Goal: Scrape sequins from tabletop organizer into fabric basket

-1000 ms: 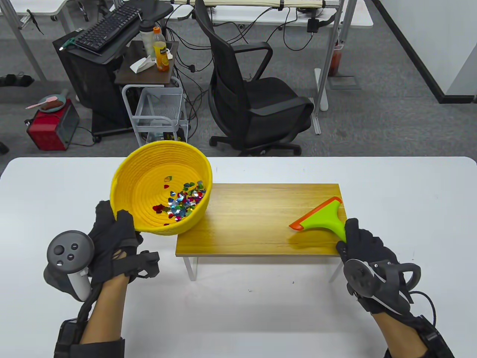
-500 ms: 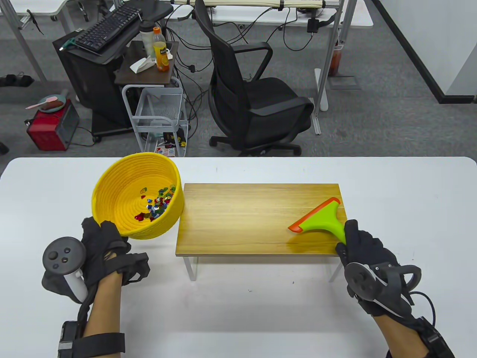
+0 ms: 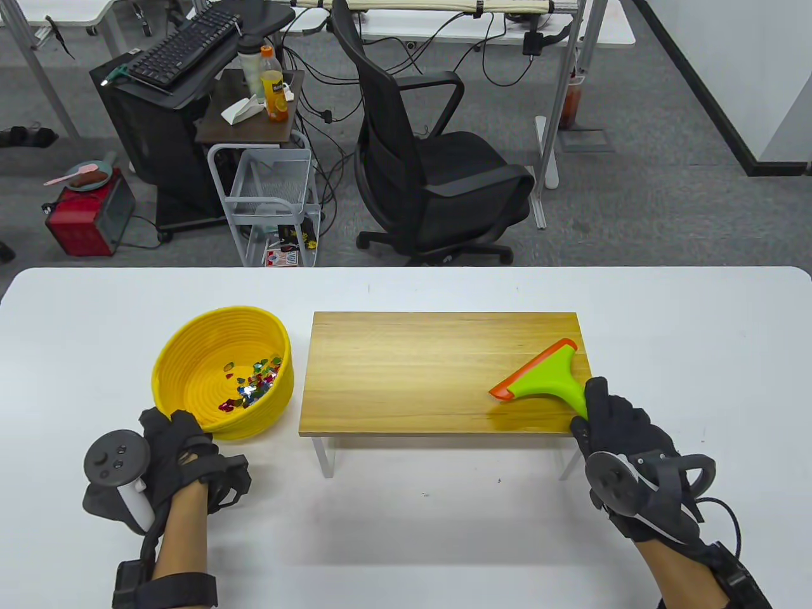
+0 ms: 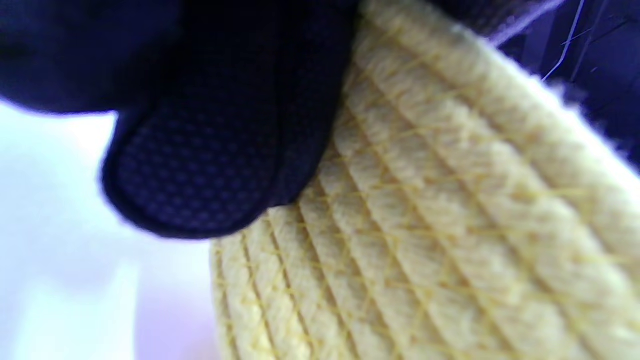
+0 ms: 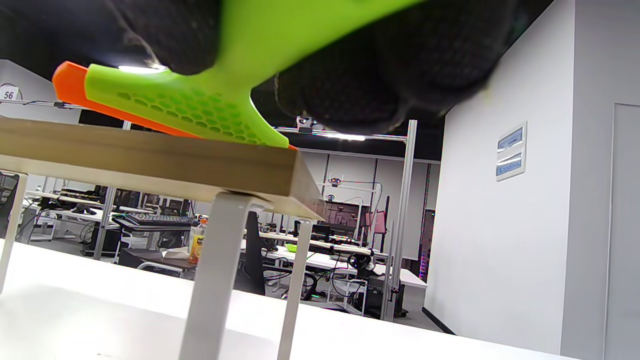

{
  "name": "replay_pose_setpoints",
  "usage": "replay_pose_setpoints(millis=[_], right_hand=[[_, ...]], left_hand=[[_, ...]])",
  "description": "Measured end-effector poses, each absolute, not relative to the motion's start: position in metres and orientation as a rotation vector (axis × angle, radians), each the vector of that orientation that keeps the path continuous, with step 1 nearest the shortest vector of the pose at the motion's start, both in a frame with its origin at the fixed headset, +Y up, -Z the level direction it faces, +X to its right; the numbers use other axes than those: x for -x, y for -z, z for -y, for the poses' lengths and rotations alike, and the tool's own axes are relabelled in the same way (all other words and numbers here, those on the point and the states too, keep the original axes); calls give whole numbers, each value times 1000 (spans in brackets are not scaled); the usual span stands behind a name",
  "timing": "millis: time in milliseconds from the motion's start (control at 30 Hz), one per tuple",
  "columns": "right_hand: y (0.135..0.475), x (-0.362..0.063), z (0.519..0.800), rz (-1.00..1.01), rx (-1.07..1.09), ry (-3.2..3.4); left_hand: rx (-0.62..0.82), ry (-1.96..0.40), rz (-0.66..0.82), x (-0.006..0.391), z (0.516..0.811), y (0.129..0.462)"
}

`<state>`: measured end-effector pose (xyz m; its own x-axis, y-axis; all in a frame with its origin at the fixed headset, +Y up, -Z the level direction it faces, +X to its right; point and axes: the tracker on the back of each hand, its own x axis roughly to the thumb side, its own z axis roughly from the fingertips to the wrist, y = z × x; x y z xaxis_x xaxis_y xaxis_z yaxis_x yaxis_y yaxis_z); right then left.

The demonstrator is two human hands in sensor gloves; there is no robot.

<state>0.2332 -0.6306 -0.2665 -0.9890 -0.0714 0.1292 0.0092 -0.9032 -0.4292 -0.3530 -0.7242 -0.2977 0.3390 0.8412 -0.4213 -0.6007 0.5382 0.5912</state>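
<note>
The yellow fabric basket (image 3: pixel 222 374) sits on the white table (image 3: pixel 444 520) at about 9 o'clock from the tabletop organizer (image 3: pixel 438 374), just beside its left edge but apart from it. A small heap of coloured sequins (image 3: pixel 250 388) lies inside the basket, toward its 4 o'clock side. The left hand (image 3: pixel 181 447) grips the basket's near rim at 6 o'clock; in the left wrist view a gloved finger (image 4: pixel 210 150) presses against the woven outer wall (image 4: pixel 425 215), though the blur there makes it hard to tell how many fingers wrap the rim.

The wooden top of the organizer stands on white legs (image 5: pixel 210 280). At its 4 o'clock corner the green scraper (image 3: pixel 545 377) rests with its orange blade (image 3: pixel 530 368) on the wood. The right hand (image 3: pixel 625 438) holds the scraper's handle, fingers closed round it, at the organizer's near right edge
</note>
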Motion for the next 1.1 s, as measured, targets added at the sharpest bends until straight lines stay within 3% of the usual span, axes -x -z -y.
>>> replay_pose_setpoints(millis=[367, 633, 867, 1100], right_hand=[[265, -233, 631, -676, 220, 3014], [263, -232, 632, -680, 219, 3016], [262, -232, 633, -688, 222, 3022], [261, -230, 635, -685, 227, 3023]], left_hand=[[-234, -907, -779, 351, 750, 300], [-124, -827, -639, 338, 712, 308], [-298, -786, -226, 299, 642, 304], [-320, -844, 175, 238, 614, 290]])
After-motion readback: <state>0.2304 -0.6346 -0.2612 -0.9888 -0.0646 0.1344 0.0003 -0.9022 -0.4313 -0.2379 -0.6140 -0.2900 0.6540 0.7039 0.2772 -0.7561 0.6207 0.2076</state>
